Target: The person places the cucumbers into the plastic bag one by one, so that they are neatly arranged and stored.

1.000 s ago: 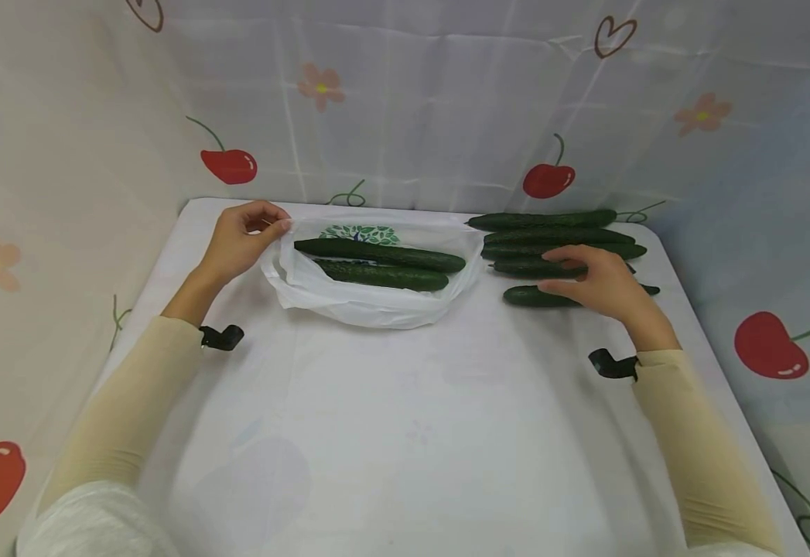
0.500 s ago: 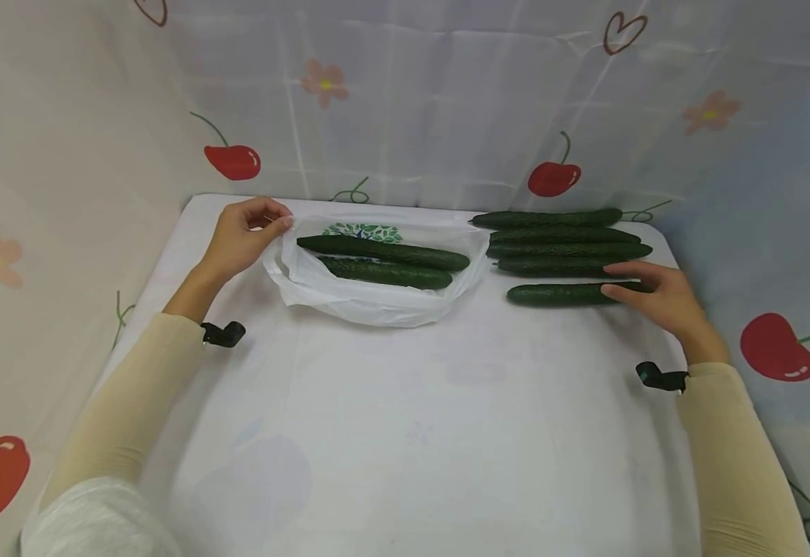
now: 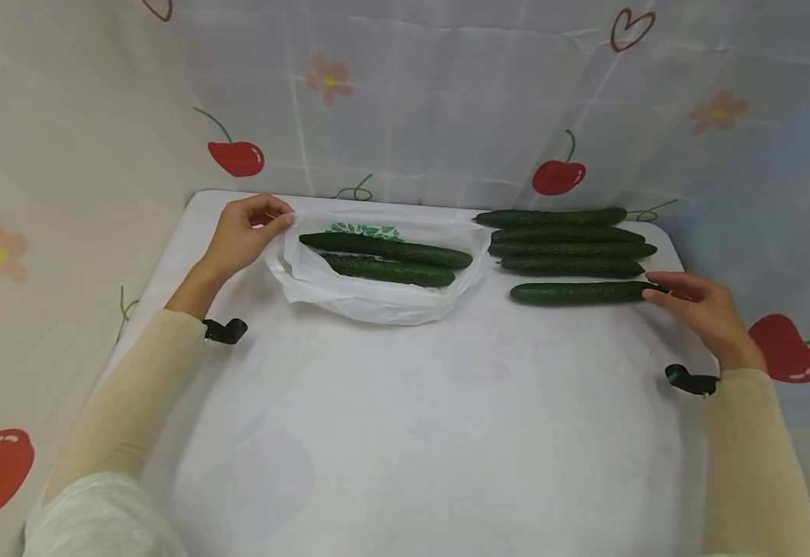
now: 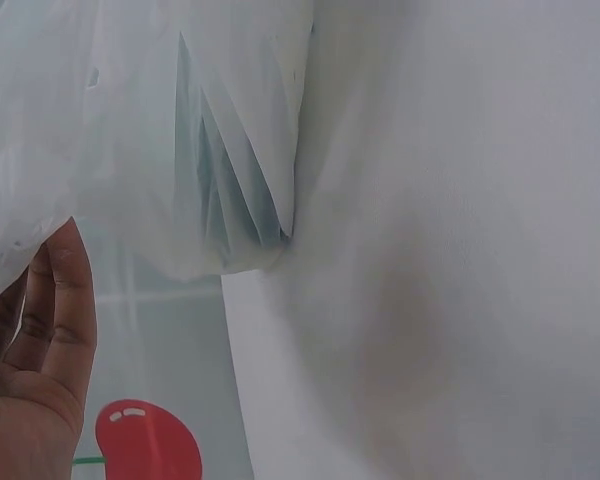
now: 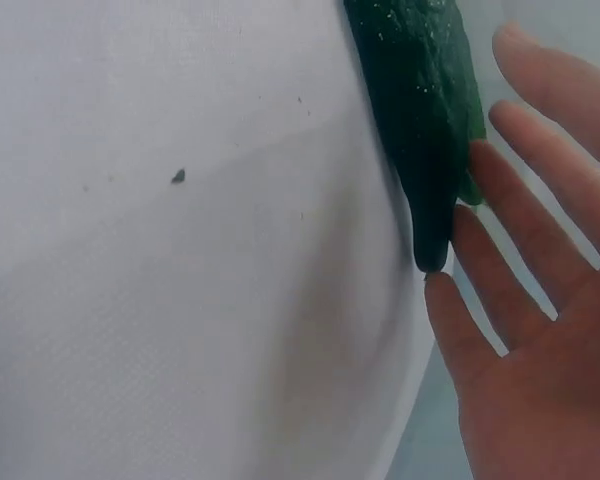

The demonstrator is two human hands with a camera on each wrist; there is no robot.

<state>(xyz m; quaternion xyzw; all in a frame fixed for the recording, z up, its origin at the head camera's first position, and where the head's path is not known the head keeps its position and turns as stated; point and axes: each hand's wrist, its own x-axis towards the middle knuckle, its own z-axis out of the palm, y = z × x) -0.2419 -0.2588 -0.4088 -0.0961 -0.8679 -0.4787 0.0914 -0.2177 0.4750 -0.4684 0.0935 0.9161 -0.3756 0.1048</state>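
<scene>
My left hand pinches the upper left edge of a white plastic bag with a green leaf print. The bag lies with its mouth open, and two dark green cucumbers rest inside, one behind the other. In the left wrist view, the fingers meet the bag's hanging edge. On the right, my right hand hovers at the stem end of the nearest loose cucumber. The right wrist view shows its fingers spread and relaxed beside the tip of that cucumber.
Behind the nearest cucumber, several more cucumbers lie side by side to the right of the bag. They sit on a white-covered table. A printed curtain stands along the back edge and both sides.
My right hand has moved right along the nearest cucumber, from near its middle to its stem end. The left hand keeps hold of the bag edge. The head view has shifted slightly.
</scene>
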